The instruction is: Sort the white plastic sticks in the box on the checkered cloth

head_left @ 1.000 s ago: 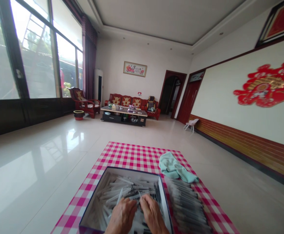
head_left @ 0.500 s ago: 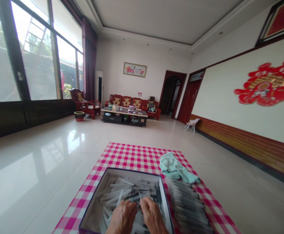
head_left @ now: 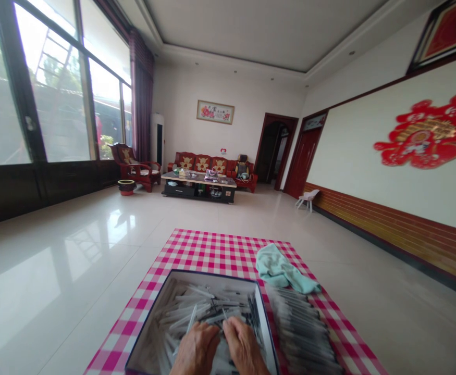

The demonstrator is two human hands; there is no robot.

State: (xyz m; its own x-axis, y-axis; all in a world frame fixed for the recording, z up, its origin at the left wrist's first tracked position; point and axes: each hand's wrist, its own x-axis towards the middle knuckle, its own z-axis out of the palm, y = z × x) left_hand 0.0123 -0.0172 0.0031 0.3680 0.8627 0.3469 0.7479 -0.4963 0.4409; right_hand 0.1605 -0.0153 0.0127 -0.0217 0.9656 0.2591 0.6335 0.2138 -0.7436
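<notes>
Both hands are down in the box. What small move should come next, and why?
Probably lift one loose clear plastic piece out with the right hand and lay it on the row of slender pieces beside the box. That hand sits among jumbled pieces, while that row already lies side by side on the checked cloth.

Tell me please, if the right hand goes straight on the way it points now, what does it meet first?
The right hand would probably meet the loose thin plastic tubes in the open box first. Its fingertips seem already at the pile, but depth is unclear from this view.
</notes>
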